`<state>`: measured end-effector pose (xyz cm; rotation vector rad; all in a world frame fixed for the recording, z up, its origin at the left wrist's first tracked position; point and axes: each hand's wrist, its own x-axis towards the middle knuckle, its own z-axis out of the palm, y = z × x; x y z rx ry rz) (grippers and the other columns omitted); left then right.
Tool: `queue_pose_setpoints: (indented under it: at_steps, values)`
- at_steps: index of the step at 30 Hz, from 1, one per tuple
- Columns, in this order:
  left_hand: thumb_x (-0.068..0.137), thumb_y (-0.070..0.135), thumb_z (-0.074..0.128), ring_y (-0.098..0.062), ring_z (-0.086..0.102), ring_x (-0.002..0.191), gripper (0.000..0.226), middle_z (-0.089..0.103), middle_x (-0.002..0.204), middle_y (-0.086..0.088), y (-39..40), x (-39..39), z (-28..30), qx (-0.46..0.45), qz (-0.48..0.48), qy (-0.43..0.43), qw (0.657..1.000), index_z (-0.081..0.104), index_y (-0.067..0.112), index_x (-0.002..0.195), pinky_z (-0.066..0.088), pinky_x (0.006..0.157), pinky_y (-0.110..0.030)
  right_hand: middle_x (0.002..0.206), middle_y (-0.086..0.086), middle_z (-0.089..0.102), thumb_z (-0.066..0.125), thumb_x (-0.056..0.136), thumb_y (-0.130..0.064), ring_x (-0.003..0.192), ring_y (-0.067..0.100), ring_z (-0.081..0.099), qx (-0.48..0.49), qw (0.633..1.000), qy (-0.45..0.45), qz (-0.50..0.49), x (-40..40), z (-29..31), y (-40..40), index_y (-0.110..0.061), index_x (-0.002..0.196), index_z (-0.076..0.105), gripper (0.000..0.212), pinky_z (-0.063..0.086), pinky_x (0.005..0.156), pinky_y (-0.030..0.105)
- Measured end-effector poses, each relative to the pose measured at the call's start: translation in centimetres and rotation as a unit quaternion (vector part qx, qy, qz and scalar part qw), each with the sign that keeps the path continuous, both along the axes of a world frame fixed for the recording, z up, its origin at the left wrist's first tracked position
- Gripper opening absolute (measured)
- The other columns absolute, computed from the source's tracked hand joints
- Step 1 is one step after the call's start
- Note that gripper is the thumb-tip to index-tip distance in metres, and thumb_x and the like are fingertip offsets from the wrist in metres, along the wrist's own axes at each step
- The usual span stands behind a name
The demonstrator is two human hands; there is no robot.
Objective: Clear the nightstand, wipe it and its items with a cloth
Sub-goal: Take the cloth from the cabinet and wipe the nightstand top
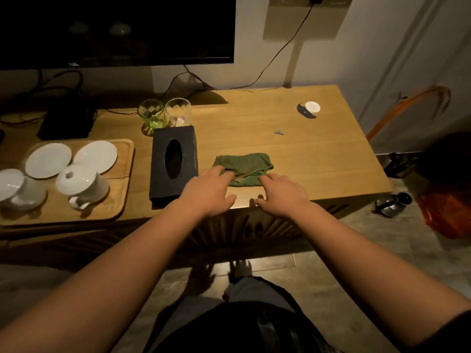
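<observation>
Presently the green cloth lies folded on the desk, just right of the black tissue box. Left hand and right hand rest at the cloth's near edge, fingers loosely extended upon it, grasping nothing. Two glasses stand behind the box.

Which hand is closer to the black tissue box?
Left. The left hand lies right beside the tissue box, fingers on the green cloth; the right hand is farther, across the cloth.
</observation>
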<state>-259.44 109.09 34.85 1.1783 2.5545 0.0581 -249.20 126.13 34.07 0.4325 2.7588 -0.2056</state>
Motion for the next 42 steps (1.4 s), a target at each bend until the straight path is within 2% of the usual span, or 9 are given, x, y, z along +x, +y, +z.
queue_pose_setpoints:
  at_steps: [6,12,19,27,29,33,36,39,42]
  values:
    - [0.089,0.046,0.05,-0.028,0.05,0.114,0.045,0.052,0.123,-0.007,6.0,-4.9,-5.0,-0.024,0.024,-0.051,0.998,0.051,0.019,0.125,0.049,0.088,-0.046,0.126,0.007,0.052,0.061,0.086,-0.043,0.115,0.032,0.051,-0.03,0.998,-0.051,-0.003,-6.4,-4.4,6.2,-0.019,0.124,0.048,0.047,0.051,0.084,0.045]
    - [0.086,0.045,0.056,-0.028,0.049,0.111,0.04,0.054,0.117,-0.007,9.9,-7.6,-8.8,0.002,-0.004,-0.022,1.0,0.054,0.02,0.117,0.046,0.087,-0.043,0.133,0.01,0.041,0.057,0.088,-0.022,0.115,0.035,0.043,-0.005,0.998,-0.06,-0.003,-9.5,-8.0,8.6,-0.021,0.125,0.046,0.038,0.046,0.072,0.042]
    - [0.092,0.034,0.051,-0.028,0.045,0.109,0.024,0.053,0.114,-0.006,11.1,-9.2,-11.4,0.009,-0.045,-0.028,0.999,0.052,0.021,0.113,0.046,0.079,-0.043,0.106,0.008,0.054,0.055,0.09,-0.019,0.1,0.03,0.053,0.002,0.999,-0.007,0.05,-11.7,-9.4,9.7,-0.021,0.116,0.055,0.026,0.037,0.06,0.033]
    - [0.086,0.022,0.054,-0.029,0.054,0.098,0.019,0.059,0.104,-0.005,9.8,-11.2,-9.4,0.057,-0.065,0.001,0.996,0.053,0.021,0.106,0.043,0.077,-0.04,0.096,0.004,0.059,0.053,0.089,-0.014,0.093,0.026,0.056,0.037,0.992,0.043,0.115,-10.8,-7.4,9.8,-0.022,0.115,0.06,0.028,0.034,0.056,0.03]
    - [0.086,0.028,0.053,-0.026,0.052,0.096,0.02,0.057,0.103,-0.003,8.4,-11.2,-9.4,0.044,-0.1,-0.028,0.994,0.052,0.023,0.105,0.045,0.077,-0.039,0.099,0.003,0.06,0.054,0.088,-0.017,0.096,0.026,0.054,0.045,0.987,0.031,0.152,-9.8,-7.6,8.8,-0.022,0.113,0.062,0.027,0.037,0.059,0.031]
    - [0.086,0.047,0.054,-0.023,0.049,0.103,0.037,0.047,0.113,-0.002,6.9,-10.7,-10.0,-0.104,-0.14,-0.122,0.977,0.051,0.026,0.116,0.048,0.082,-0.041,0.112,0.004,0.057,0.054,0.089,-0.039,0.109,0.026,0.049,0.028,0.988,-0.015,0.15,-8.7,-8.9,7.7,-0.025,0.118,0.058,0.032,0.043,0.078,0.037]
    - [0.089,0.046,0.05,-0.022,0.052,0.1,0.028,0.052,0.107,-0.001,7.1,-10.8,-10.3,-0.045,-0.079,-0.128,0.988,0.053,0.026,0.108,0.048,0.08,-0.041,0.107,0.004,0.057,0.046,0.084,-0.062,0.108,0.026,0.048,-0.005,0.995,-0.002,0.097,-9.4,-9.5,7.9,-0.024,0.109,0.061,0.048,0.042,0.081,0.038]
    - [0.088,0.034,0.054,-0.025,0.051,0.104,0.026,0.053,0.111,-0.004,7.7,-11.4,-10.7,0.065,-0.006,-0.061,0.996,0.052,0.021,0.111,0.047,0.082,-0.041,0.106,0.006,0.055,0.049,0.083,-0.061,0.106,0.027,0.048,-0.033,0.998,0.039,0.023,-10.9,-9.9,8.3,-0.021,0.107,0.057,0.047,0.042,0.081,0.039]
    - [0.086,0.034,0.061,-0.03,0.046,0.118,0.048,0.049,0.128,-0.007,8.4,-12.0,-11.1,0.019,0.015,-0.052,0.998,0.045,0.018,0.129,0.045,0.094,-0.047,0.127,0.006,0.046,0.06,0.08,-0.055,0.121,0.029,0.037,-0.037,0.999,0.008,0.014,-12.0,-10.6,8.8,-0.026,0.126,0.046,0.056,0.041,0.093,0.043]
